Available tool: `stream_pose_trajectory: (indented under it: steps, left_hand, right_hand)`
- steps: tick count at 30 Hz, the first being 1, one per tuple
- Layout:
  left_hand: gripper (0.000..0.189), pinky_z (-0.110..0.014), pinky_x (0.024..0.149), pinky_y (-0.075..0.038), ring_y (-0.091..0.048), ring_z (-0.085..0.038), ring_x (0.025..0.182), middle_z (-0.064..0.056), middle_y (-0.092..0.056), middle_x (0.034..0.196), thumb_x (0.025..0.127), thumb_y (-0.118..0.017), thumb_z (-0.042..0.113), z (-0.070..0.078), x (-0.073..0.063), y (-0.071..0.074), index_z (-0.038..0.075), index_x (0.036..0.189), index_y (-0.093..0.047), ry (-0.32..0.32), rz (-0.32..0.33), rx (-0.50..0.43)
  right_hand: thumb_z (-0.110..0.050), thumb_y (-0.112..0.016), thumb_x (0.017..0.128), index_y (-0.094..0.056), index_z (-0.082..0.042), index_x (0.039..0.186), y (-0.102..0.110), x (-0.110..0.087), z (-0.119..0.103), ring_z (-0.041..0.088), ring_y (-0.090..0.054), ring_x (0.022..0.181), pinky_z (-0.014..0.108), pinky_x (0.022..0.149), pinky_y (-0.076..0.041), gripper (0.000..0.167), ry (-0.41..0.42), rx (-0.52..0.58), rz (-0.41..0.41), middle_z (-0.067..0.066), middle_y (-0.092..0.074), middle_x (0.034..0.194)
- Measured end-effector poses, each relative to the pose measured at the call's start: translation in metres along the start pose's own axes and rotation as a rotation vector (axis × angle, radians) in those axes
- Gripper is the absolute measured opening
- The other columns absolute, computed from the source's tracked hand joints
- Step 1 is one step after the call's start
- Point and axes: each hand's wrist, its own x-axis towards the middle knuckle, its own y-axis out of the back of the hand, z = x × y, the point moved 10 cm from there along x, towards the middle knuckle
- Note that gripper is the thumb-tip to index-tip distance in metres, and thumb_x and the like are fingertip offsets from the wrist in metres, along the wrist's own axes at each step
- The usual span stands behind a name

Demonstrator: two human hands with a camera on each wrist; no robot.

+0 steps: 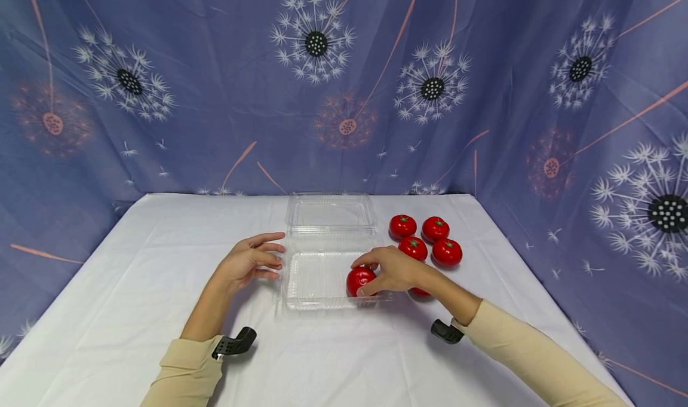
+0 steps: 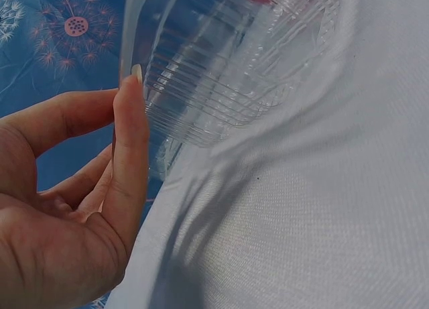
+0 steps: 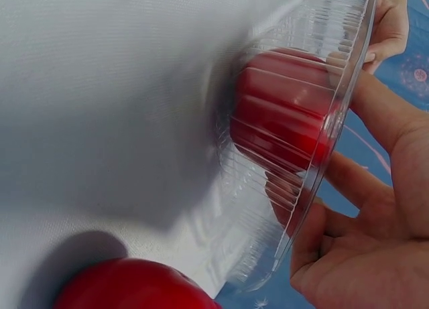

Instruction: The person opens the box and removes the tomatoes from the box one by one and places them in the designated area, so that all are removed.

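Note:
A clear hinged plastic container (image 1: 317,302) lies open on the table, its lid (image 1: 330,210) folded back behind the base. My right hand (image 1: 395,269) reaches over the right wall and grips a red tomato (image 1: 359,280) in the base's right end. In the right wrist view that tomato (image 3: 281,108) shows through the ribbed clear wall, fingers and thumb around it. My left hand (image 1: 249,260) is at the container's left side, fingers extended. Its fingertips are right at the rim in the left wrist view, where the thumb (image 2: 131,148) stands nearly straight.
Several more red tomatoes with green stems, such as this one (image 1: 447,253), are grouped right of the container. Another tomato (image 1: 420,291) is partly hidden under my right wrist. A white cloth (image 1: 183,245) covers the table; a blue dandelion-print curtain (image 1: 226,96) hangs behind.

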Motion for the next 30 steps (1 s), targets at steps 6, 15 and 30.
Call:
stream_pose_trajectory:
  steps: [6, 15, 30]
  left_hand:
    - [0.075, -0.032, 0.067, -0.065, -0.07, -0.016, 0.08, -0.011, -0.062, 0.118, 0.087, -0.064, -0.008, 0.0, 0.0, 0.001, -0.003, 0.155, -0.034, 0.004, 0.001, -0.013]
    - [0.075, -0.031, 0.066, -0.064, -0.069, -0.015, 0.078, -0.011, -0.06, 0.119, 0.087, -0.064, -0.008, 0.0, -0.001, 0.001, -0.003, 0.155, -0.033, 0.005, 0.006, -0.012]
    - [0.074, -0.031, 0.066, -0.064, -0.068, -0.016, 0.078, -0.012, -0.062, 0.118, 0.087, -0.063, -0.009, -0.001, 0.0, 0.0, -0.003, 0.155, -0.035, 0.0, 0.004, -0.016]
  right_hand:
    - [-0.038, -0.087, 0.078, -0.071, -0.018, 0.127, 0.004, 0.001, -0.003, 0.018, -0.06, 0.105, 0.038, 0.089, -0.057, 0.056, -0.005, -0.015, 0.064, 0.0, -0.072, 0.116]
    - [-0.032, -0.087, 0.079, -0.069, -0.012, 0.129, 0.007, 0.003, -0.012, 0.019, -0.061, 0.103, 0.036, 0.087, -0.058, 0.057, 0.017, -0.038, 0.099, 0.003, -0.072, 0.116]
    - [-0.025, -0.083, 0.083, -0.066, -0.014, 0.132, 0.0, 0.008, -0.02, 0.023, -0.065, 0.113, 0.04, 0.096, -0.059, 0.053, 0.01, -0.004, 0.087, 0.006, -0.071, 0.124]
